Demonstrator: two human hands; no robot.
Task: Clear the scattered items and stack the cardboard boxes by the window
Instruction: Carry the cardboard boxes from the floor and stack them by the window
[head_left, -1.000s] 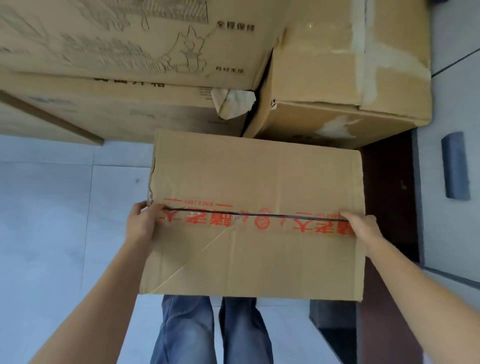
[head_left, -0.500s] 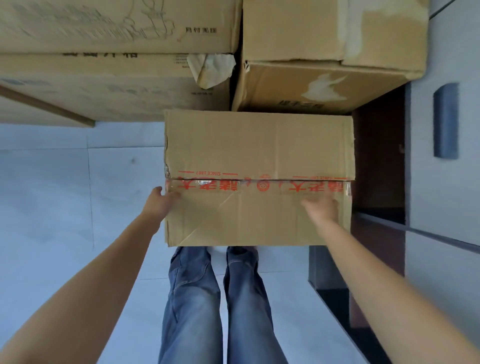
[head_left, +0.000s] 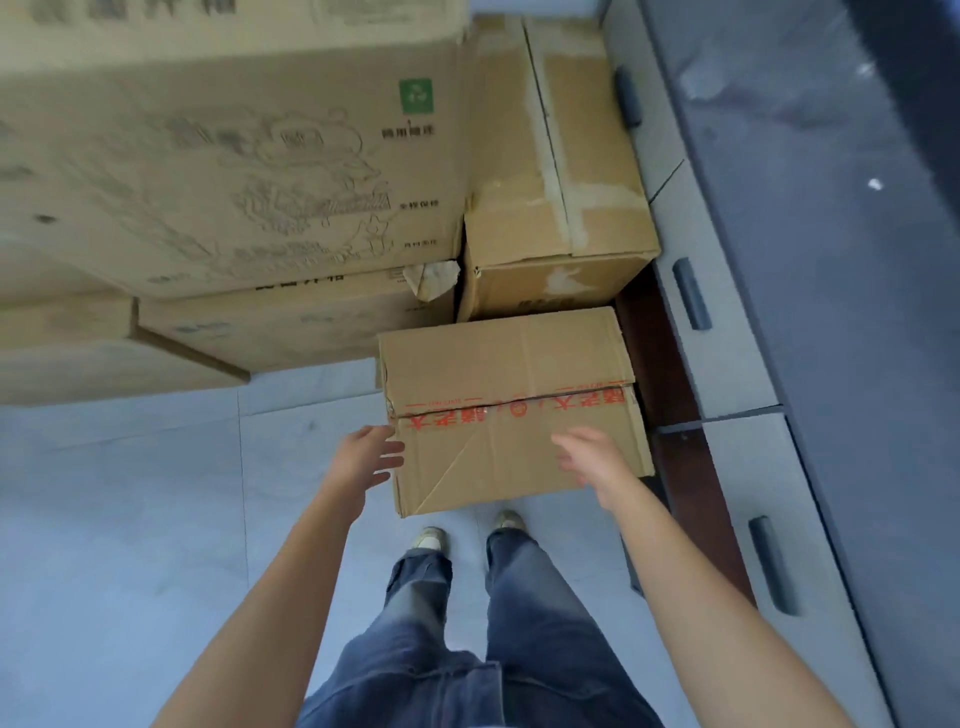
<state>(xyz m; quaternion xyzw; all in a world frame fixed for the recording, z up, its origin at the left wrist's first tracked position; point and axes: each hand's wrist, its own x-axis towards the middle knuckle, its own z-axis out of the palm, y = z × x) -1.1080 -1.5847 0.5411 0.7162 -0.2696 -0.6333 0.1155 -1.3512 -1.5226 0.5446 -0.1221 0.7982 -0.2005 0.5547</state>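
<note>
Stacks of large printed cardboard boxes (head_left: 234, 171) fill the left. Next, the left hand (head_left: 370, 457) hovers at the left edge of the small brown cardboard box with red-printed tape (head_left: 498, 364), fingers spread, gripping nothing. That box appears to sit on the pale tiled floor (head_left: 130, 493), just before a plain taped cardboard box (head_left: 550, 171). The right hand (head_left: 592, 457) hangs over its top, fingers loose, empty. Its taped seam gapes rightward, so lifting by the flaps could tear them; the grey cabinet (head_left: 727, 364) close alongside could scrape knuckles.
</note>
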